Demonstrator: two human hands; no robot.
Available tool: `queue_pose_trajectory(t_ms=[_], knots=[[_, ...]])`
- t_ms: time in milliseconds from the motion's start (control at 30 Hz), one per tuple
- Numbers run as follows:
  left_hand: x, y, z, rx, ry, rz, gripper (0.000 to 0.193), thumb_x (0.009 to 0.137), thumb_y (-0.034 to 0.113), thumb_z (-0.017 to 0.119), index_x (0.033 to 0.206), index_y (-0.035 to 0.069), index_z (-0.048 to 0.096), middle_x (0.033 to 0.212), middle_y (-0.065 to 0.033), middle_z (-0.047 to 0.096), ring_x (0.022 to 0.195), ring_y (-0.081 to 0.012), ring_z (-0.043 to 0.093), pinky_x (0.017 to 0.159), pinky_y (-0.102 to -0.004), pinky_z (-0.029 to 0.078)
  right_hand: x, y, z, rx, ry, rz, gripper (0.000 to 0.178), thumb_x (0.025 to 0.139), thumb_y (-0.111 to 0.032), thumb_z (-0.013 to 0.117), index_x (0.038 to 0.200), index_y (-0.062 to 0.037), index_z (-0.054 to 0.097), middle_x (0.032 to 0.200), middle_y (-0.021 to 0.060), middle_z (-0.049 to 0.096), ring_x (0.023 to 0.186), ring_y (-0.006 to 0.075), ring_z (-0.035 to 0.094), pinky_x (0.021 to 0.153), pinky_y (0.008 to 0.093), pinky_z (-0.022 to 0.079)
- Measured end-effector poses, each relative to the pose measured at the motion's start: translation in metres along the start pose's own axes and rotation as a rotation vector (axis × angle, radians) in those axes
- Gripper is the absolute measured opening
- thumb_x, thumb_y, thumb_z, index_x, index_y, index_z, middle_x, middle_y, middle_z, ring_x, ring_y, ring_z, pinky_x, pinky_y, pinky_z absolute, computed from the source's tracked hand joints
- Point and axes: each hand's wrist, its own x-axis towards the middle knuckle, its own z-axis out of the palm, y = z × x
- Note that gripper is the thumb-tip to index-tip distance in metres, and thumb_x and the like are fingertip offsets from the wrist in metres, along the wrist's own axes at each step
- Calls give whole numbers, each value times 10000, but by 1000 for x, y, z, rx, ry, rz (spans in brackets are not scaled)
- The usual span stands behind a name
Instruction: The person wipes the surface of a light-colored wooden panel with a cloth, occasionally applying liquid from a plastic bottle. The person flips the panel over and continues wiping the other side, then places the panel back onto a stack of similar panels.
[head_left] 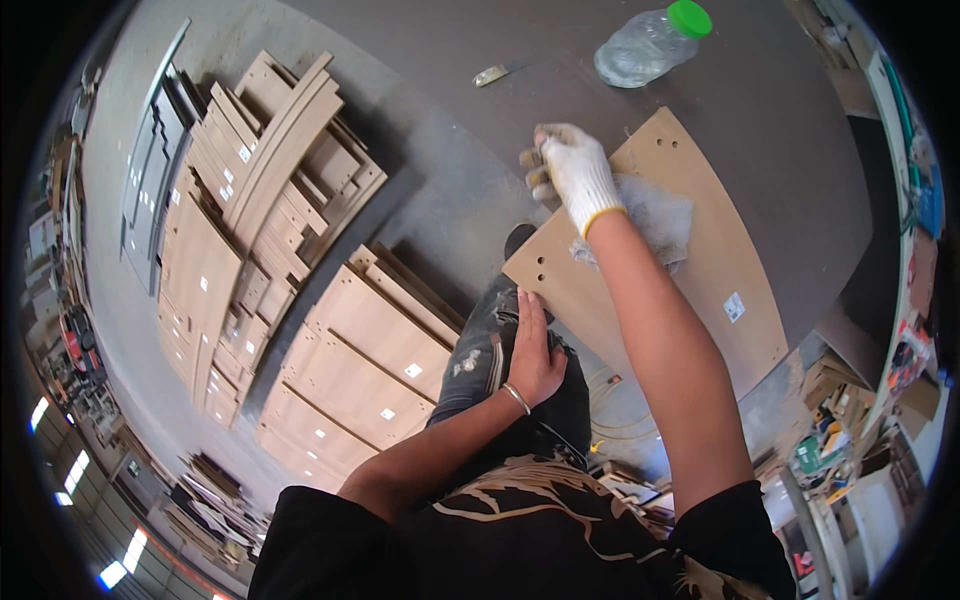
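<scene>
A light wood panel with a small white label and drilled holes at its ends lies on a dark tabletop. Against the panel's near left corner rest the outstretched fingers of my bare left hand, which is open and holds nothing I can see. My right hand, in a white knit glove, hovers by the panel's far left edge with its fingers curled closed. Whatever may be inside them is too small to make out. A crumpled whitish cloth lies on the panel, partly hidden behind my right wrist.
A clear plastic jar with a green lid and a small knife-like tool lie on the dark table. On the floor at left are stacked wood panels and a larger pile of wooden parts.
</scene>
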Motion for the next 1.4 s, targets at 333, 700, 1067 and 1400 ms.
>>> queue_pose_trajectory(t_ms=[333, 700, 1067, 1400], knots=[[-17, 3, 14, -159, 20, -37, 962, 781, -47, 575, 1591, -140, 64, 1641, -391, 159, 1569, -494, 126, 1275, -465, 209, -65, 54, -81, -1031, 273, -731, 534, 903, -112, 695, 1420, -45, 583, 1347, 186, 666, 1203, 315, 645, 1048, 431, 500], [10, -10, 19, 10, 305, 45, 909, 769, -36, 588, 1580, -126, 187, 1354, -285, 517, 1256, -441, 491, 1105, -467, 408, -78, 130, -143, -1510, 414, -834, 831, 850, -285, 733, 1577, -71, 393, 1622, 259, 362, 1538, 492, 225, 1281, 620, 72], [-97, -76, 81, -172, 278, -187, 522, 832, 17, 572, 1352, -31, 590, 1403, -223, 598, 1255, -405, 576, 1084, -464, 464, -198, 241, -168, -1690, -244, -1011, 622, 800, -238, 724, 1408, -149, 623, 1529, 222, 502, 1480, 486, 352, 1227, 714, 171], [-135, -104, 63, -112, 256, -258, 443, 859, 27, 553, 1292, -19, 633, 1316, -231, 650, 1239, -416, 604, 1099, -446, 470, -140, 216, -98, -1661, -305, -1250, 535, 836, -115, 614, 1369, -119, 666, 1508, 85, 570, 1430, 353, 460, 1206, 654, 276]])
